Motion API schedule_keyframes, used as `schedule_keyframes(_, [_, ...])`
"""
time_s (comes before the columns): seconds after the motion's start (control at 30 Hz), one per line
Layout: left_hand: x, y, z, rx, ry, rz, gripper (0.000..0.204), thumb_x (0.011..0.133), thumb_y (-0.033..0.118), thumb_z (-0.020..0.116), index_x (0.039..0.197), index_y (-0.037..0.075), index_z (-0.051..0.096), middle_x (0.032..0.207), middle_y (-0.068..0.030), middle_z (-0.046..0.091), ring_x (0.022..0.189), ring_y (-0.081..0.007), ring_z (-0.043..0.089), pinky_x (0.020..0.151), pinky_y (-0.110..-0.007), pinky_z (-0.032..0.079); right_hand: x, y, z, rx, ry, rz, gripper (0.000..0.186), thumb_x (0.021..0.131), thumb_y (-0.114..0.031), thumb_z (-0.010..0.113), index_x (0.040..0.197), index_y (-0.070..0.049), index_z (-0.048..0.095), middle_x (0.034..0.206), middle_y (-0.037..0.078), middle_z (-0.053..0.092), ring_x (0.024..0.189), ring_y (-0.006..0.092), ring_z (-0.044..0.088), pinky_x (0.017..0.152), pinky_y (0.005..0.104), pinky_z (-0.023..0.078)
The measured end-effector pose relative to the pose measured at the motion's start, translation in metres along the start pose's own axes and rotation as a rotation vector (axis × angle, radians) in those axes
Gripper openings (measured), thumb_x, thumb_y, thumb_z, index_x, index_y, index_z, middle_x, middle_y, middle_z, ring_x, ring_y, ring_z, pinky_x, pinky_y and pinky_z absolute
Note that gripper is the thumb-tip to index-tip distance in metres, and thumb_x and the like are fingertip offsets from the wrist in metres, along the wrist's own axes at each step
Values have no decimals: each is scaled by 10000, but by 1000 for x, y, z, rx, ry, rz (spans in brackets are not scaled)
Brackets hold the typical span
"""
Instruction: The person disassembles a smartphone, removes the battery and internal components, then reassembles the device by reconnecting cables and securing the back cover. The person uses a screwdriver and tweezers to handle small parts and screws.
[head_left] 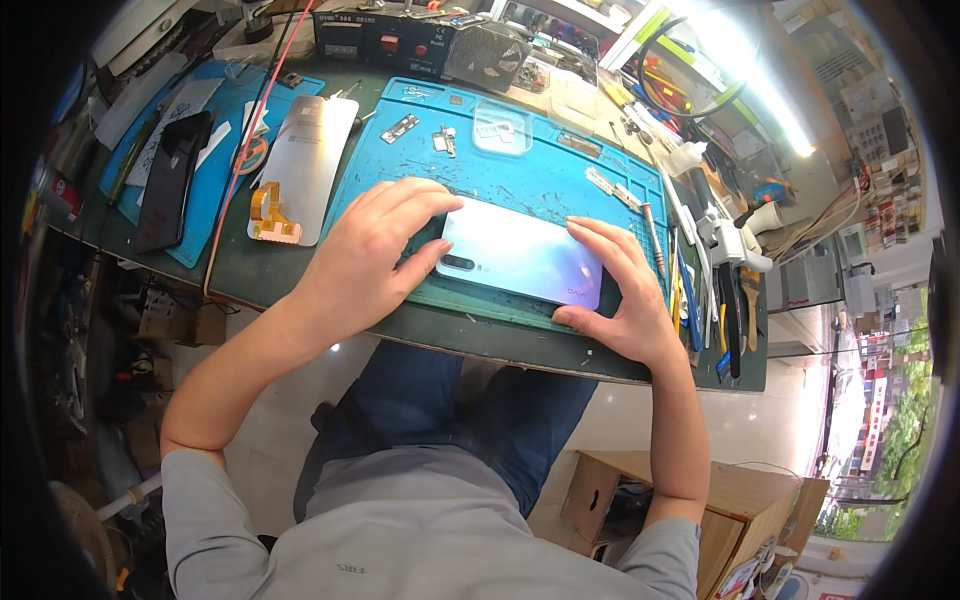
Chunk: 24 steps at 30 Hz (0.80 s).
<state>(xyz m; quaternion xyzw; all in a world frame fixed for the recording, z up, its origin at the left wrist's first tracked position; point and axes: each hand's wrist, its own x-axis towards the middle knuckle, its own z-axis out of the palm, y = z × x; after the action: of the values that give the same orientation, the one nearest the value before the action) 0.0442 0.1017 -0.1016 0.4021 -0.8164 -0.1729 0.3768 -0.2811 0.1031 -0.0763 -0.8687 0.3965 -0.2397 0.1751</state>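
A shiny smartphone (520, 240) in pale blue and violet lies lengthwise over the near part of a blue repair mat (365, 190), its back facing up and its dark camera strip toward the left. My left hand (385, 245) grips the left end, thumb at the near corner and fingertips at the far one. At the opposite end, my right hand (632, 295) has its fingers on the far edge and its thumb by the near corner. Small metal phone parts (444, 140) and a clear plastic box (502, 128) lie on the mat beyond the phone.
Left of the mat lie a silvery display panel (308, 150) with an orange flex cable (268, 208) and a black phone (176, 175). Screwdrivers, brushes (750, 300) and other tools crowd the right edge. A black bench device (385, 42) stands at the back.
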Motion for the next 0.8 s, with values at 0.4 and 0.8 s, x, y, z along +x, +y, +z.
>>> schedule_keyframes(0.4, [6,-3,-4,17,-60,47,341,933,26,727,1272,-1,696,1329,-130,690,1242,-334,628,1076,-427,494,1,-5,-1,24,-46,72,786,821,-256,890,1506,-43,569,1525,163,550,1425,365,477,1199,475,402])
schedule_keyframes(0.8, [2,-2,0,199,-53,106,408,904,122,798,1290,16,722,1328,-106,706,1201,-311,640,1059,-434,508,4,-4,-5,-16,-93,80,769,832,-300,885,1485,-21,589,1509,174,544,1400,378,473,1190,479,404])
